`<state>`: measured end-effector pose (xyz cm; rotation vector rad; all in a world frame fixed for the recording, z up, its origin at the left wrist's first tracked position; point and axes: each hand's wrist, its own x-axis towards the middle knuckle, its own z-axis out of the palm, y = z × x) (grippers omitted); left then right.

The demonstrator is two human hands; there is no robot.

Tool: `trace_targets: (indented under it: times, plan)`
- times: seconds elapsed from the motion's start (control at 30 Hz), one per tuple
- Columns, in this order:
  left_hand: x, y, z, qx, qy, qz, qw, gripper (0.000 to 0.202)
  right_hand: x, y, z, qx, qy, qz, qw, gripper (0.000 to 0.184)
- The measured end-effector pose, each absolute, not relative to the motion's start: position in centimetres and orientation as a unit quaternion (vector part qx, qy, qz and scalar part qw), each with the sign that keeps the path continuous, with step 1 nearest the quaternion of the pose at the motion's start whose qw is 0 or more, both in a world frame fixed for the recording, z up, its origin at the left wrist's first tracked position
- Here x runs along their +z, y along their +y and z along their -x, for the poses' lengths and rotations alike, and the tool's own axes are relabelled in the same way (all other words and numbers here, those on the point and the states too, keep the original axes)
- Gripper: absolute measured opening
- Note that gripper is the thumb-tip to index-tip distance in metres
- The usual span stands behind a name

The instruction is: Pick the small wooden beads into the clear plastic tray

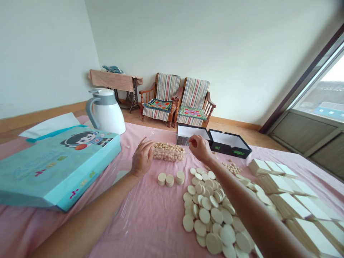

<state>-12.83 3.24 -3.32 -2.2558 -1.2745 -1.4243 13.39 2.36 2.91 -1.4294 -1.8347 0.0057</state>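
A clear plastic pack [168, 152] full of small round wooden pieces lies on the pink cloth between my hands. My left hand [142, 158] is closed around its left end, fingers over the edge. Beyond the pack's right end, my right hand [199, 147] is raised with thumb and fingertips pinched together; what they hold is too small to make out. Three short stacks of wooden discs [169, 180] stand just in front of the pack. Under my right forearm spreads a large loose heap of pale wooden discs [205, 203].
Right of the heap stand stacked wooden rectangles [290, 206]; small wooden pieces [232, 167] lie behind it. Two black-and-white open boxes [229, 143] sit at the far edge. On the left are a blue box [61, 163], a white jug [107, 111] and clear plastic sheeting [129, 211].
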Motion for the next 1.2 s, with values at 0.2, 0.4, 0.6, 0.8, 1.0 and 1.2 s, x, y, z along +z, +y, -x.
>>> trace_targets:
  times: [0.2, 0.4, 0.6, 0.8, 1.0, 1.2]
  plan:
    - [-3.4, 3.3, 12.9, -0.481, -0.426, 0.761, 0.088, 0.030, 3.0, 2.4, -12.7, 0.067, -0.728, 0.538, 0.420, 0.018]
    - [-3.3, 3.2, 12.8, -0.483, -0.429, 0.758, 0.089, 0.029, 0.0, 3.3, -18.1, -0.028, -0.709, 0.672, 0.213, 0.023]
    - [-3.3, 3.2, 12.8, -0.482, -0.428, 0.760, 0.086, 0.029, -3.7, 3.0, -20.1, -0.017, -0.720, 0.677, 0.154, 0.022]
    - [-3.2, 3.2, 12.8, -0.480, -0.431, 0.759, 0.084, 0.029, -2.4, 3.3, -19.7, -0.048, -0.706, 0.678, 0.198, 0.023]
    - [-3.2, 3.2, 12.8, -0.482, -0.430, 0.759, 0.087, 0.030, 2.0, 3.4, -15.2, -0.024, -0.715, 0.577, 0.394, 0.017]
    - [-3.3, 3.2, 12.9, -0.480, -0.427, 0.762, 0.080, 0.030, 3.8, 2.6, -10.8, 0.076, -0.762, 0.503, 0.402, 0.024]
